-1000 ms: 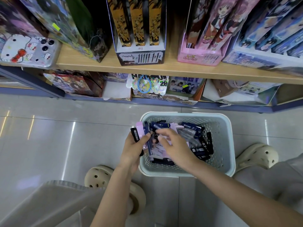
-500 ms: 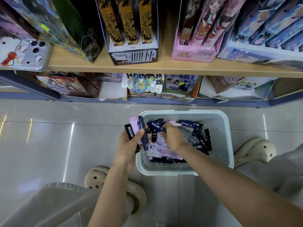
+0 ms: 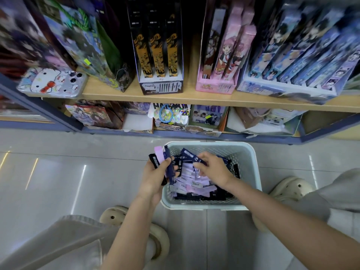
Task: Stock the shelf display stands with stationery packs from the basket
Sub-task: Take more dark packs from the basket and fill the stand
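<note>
Progress looks early: your left hand grips a small bundle of packs at the left rim of the basket, while your right hand pinches a dark blue pack inside it. Many packs remain in the basket, and none in hand has reached the display stands on the shelf.

Pale perforated basket on the floor below the shelf, heaped with slim navy, black and lilac packs, a few upright in the left hand at its left rim, right hand pinching a navy one, black, pink and blue stands above.
</note>
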{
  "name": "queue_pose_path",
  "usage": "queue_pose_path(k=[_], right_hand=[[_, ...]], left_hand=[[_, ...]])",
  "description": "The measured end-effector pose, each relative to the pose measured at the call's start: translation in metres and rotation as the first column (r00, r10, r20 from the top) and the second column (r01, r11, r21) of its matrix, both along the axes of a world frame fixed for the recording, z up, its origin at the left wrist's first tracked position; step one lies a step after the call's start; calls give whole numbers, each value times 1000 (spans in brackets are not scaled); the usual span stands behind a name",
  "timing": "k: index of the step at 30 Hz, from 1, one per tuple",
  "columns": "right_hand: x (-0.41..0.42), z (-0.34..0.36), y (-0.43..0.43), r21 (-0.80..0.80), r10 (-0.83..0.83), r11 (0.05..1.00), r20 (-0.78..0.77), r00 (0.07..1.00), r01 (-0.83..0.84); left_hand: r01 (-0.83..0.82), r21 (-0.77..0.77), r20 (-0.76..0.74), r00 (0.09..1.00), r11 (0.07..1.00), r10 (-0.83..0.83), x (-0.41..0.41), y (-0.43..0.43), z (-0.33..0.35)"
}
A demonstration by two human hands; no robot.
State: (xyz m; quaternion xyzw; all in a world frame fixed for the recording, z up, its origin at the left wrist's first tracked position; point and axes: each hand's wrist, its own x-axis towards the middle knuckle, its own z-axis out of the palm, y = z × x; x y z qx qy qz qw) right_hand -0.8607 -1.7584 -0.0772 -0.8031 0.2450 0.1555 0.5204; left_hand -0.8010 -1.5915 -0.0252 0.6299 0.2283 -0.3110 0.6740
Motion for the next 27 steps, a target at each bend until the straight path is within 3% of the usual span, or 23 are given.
queue_pose_path(k=[5, 11, 15, 22, 24, 27], right_hand=[[2, 68, 9, 132, -81, 990, 257, 963, 48], [-4, 142, 12, 124, -98, 991, 420, 902, 50], [-3, 189, 3, 165, -171, 981, 477, 862, 104], [10, 268, 3, 6, -43, 999, 652, 757, 52], [18, 283, 11, 53, -50, 998, 665, 746, 20], [33, 296, 29, 176, -125, 984, 583, 803, 25]], left_hand=[[-5, -64, 69, 998, 998, 10, -1, 0, 31], [12, -152, 178, 984, 988, 16, 0, -3, 76], [59, -190, 232, 973, 980, -14, 8, -4, 108], [133, -221, 374, 927, 966, -42, 27, 8, 177], [138, -261, 388, 921, 955, -27, 30, 13, 193], [131, -273, 411, 912, 953, -8, 35, 20, 207]])
